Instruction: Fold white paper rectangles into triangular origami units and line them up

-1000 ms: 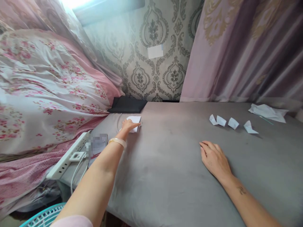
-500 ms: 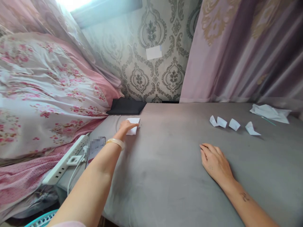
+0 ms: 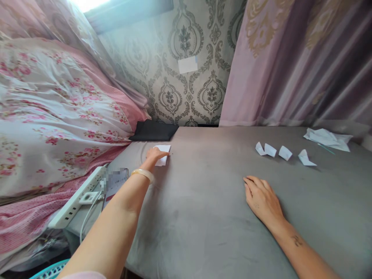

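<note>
My left hand (image 3: 154, 154) reaches far forward onto a small piece of white paper (image 3: 164, 148), which looks folded or stacked. The thumb stretches across the paper toward its right edge, while the other fingers are mostly hidden on the left side. On the grey cloth to the right, my right hand (image 3: 262, 197) rests palm down, its fingers loosely bent and holding nothing. Beyond it stand several small folded white paper pieces: a pair side by side (image 3: 270, 150), a single one (image 3: 285, 153) and a pointed one (image 3: 305, 159).
Crumpled white sheets (image 3: 328, 138) lie at the far right beside a thin green stick (image 3: 326, 148). A folded black cloth (image 3: 154, 131) sits beyond my left hand. Along the left edge are a power strip (image 3: 65, 215), a white cable and a phone (image 3: 116, 182).
The view has turned very slightly to the right. Both hands and the papers keep their places on the cloth.
</note>
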A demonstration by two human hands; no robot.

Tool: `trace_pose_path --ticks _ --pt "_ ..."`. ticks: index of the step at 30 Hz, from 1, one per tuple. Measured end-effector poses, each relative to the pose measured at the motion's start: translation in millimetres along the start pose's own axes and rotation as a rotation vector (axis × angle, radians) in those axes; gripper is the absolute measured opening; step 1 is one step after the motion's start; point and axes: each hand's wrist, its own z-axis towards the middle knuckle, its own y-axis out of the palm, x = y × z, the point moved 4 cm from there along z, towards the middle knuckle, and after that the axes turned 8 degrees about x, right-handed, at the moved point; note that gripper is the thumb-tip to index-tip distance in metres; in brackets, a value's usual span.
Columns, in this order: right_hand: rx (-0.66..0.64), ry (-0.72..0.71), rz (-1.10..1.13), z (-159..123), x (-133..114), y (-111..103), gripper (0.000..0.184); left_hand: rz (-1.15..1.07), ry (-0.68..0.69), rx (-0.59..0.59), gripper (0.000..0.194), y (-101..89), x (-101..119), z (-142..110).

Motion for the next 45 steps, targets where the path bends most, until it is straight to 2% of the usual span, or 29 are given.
trace_pose_path --ticks 14,27,34,45 --pt "0.018 -0.027 -0.005 -0.1 -0.1 0.8 0.03 -0.167 -0.021 -0.096 0.048 -5.1 -6.7 11.3" --pt "0.007 0.002 0.035 0.7 -1.0 -1.3 0.032 -0.323 -0.053 -0.15 0.048 -15.9 -16.1 12.5" --pt "-0.006 0.004 0.034 1.3 -0.2 -0.3 0.033 -0.461 -0.064 -0.179 0.058 -18.5 -21.5 9.4" --pt "0.002 0.005 0.034 1.9 -1.0 -1.2 0.033 -0.466 -0.055 -0.165 0.057 -20.0 -21.4 7.6"
